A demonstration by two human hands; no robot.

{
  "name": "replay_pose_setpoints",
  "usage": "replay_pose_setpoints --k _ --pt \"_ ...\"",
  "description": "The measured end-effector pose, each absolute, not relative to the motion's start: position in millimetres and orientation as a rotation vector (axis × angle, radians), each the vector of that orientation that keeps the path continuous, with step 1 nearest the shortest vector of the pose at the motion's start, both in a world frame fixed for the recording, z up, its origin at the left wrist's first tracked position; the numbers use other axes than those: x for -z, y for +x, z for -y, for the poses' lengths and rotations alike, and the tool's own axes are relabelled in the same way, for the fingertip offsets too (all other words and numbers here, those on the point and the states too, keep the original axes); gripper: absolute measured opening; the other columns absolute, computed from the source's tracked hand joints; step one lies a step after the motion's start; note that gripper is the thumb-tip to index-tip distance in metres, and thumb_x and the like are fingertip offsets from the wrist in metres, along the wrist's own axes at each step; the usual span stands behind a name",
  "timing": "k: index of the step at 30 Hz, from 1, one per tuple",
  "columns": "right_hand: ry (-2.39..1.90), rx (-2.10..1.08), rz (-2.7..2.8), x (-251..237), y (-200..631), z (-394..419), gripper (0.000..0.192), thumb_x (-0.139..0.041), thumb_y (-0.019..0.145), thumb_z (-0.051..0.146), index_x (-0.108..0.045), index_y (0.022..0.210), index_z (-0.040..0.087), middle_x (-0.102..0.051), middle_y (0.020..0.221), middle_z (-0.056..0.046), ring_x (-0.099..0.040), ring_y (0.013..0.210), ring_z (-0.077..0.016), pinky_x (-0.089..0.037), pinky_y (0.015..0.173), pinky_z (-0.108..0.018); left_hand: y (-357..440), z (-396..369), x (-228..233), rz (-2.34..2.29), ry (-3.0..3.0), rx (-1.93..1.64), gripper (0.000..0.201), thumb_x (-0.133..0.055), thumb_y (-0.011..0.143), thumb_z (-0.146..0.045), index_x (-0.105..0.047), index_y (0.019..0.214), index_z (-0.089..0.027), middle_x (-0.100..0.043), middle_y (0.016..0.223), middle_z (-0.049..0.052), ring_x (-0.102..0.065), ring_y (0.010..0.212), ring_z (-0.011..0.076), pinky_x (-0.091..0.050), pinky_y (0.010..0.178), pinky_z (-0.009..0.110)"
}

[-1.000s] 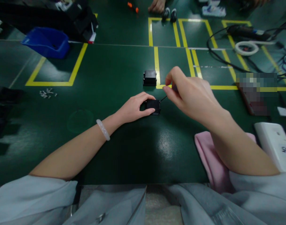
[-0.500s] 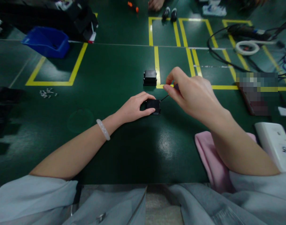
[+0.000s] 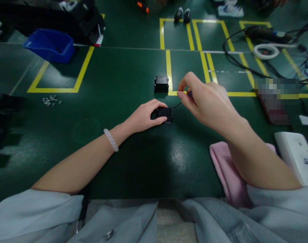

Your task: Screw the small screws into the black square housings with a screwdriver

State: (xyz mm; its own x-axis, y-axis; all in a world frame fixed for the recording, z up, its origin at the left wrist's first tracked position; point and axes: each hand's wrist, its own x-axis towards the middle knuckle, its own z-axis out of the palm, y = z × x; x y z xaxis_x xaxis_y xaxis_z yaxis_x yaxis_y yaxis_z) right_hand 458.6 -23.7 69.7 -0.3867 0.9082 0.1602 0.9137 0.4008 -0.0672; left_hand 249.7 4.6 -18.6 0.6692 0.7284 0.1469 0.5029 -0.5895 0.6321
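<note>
On the green table, my left hand [image 3: 146, 116] grips a small black box-shaped part [image 3: 165, 114] between thumb and fingers. My right hand [image 3: 206, 98] is closed around the handle of a screwdriver [image 3: 177, 105]. Its thin dark shaft slants down to the right edge of the held part, where the tip meets a corner; the handle is mostly hidden by the fingers. A second black box-shaped part [image 3: 161, 84] stands just beyond my left hand. Several small silver screws [image 3: 51, 100] lie loose off to the left.
A blue bin [image 3: 51, 45] stands at the back left, near a large black object. Cables [image 3: 266, 52] lie coiled at the back right. A phone-like object [image 3: 272, 108], a white device [image 3: 295, 153] and a pink cloth [image 3: 223, 162] are at the right. Yellow tape marks the table.
Both hands stay almost in place, the right fingers shifting only slightly on the screwdriver. Another person's hand at the far edge has moved mostly out of sight.
</note>
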Motion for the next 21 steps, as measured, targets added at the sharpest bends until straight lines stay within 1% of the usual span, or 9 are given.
replay_pose_setpoints --k 5,7,9,11,17,19,21 --pt "-1.556 -0.013 2.471 -68.7 460.5 24.0 0.033 -0.035 0.091 0.027 -0.045 0.121 0.018 -0.066 0.083 -0.004 -0.059 0.067 -0.0189 -0.034 0.058 -0.030 249.8 -5.2 18.7 -0.959 2.330 -0.527 0.036 -0.055 0.088 -0.040 -0.057 0.116 -0.018 -0.059 0.112 0.006 -0.057 0.103 0.0202 -0.044 0.090 0.031" --pt "-1.569 -0.005 2.461 -69.1 459.8 23.9 0.033 -0.034 0.092 0.031 -0.046 0.120 0.018 -0.066 0.082 -0.004 -0.059 0.067 -0.0192 -0.034 0.059 -0.030 249.9 -5.2 18.7 -0.959 2.329 -0.526 0.036 -0.055 0.089 -0.040 -0.057 0.117 -0.018 -0.059 0.112 0.006 -0.057 0.103 0.0201 -0.043 0.090 0.031" --pt "-1.599 0.016 2.459 -69.6 458.9 23.6 0.034 -0.031 0.095 0.038 -0.050 0.116 0.018 -0.065 0.079 -0.004 -0.060 0.067 -0.0202 -0.033 0.058 -0.030 249.8 -5.0 18.5 -0.953 2.332 -0.531 0.036 -0.055 0.089 -0.039 -0.057 0.116 -0.017 -0.059 0.112 0.006 -0.057 0.103 0.0198 -0.043 0.090 0.031" --pt "-1.629 0.042 2.462 -69.8 458.5 23.6 0.037 -0.029 0.096 0.042 -0.052 0.113 0.019 -0.065 0.076 -0.004 -0.060 0.066 -0.0209 -0.032 0.057 -0.030 249.6 -4.6 18.2 -0.945 2.335 -0.537 0.035 -0.056 0.089 -0.039 -0.057 0.116 -0.017 -0.060 0.112 0.006 -0.057 0.103 0.0196 -0.043 0.090 0.030" --pt "-1.572 0.010 2.479 -69.3 458.2 25.0 0.032 -0.032 0.093 0.029 -0.046 0.120 0.019 -0.065 0.078 -0.002 -0.057 0.062 -0.0193 -0.028 0.055 -0.030 249.6 -4.3 18.0 -0.950 2.328 -0.532 0.036 -0.055 0.089 -0.040 -0.057 0.117 -0.017 -0.060 0.111 0.006 -0.057 0.102 0.0197 -0.044 0.089 0.031" --pt "-1.586 0.012 2.471 -69.5 457.3 25.4 0.032 -0.033 0.094 0.032 -0.047 0.119 0.019 -0.065 0.079 -0.003 -0.058 0.064 -0.0188 -0.029 0.056 -0.030 249.7 -4.6 18.3 -0.949 2.327 -0.535 0.036 -0.055 0.089 -0.039 -0.057 0.117 -0.017 -0.059 0.111 0.006 -0.057 0.102 0.0197 -0.044 0.089 0.031" --pt "-1.610 0.024 2.465 -69.7 456.7 25.4 0.033 -0.031 0.095 0.038 -0.049 0.116 0.019 -0.065 0.078 -0.003 -0.059 0.066 -0.0187 -0.032 0.057 -0.030 249.8 -5.0 18.6 -0.947 2.327 -0.540 0.036 -0.056 0.089 -0.039 -0.057 0.116 -0.017 -0.060 0.111 0.006 -0.057 0.102 0.0198 -0.044 0.089 0.031"
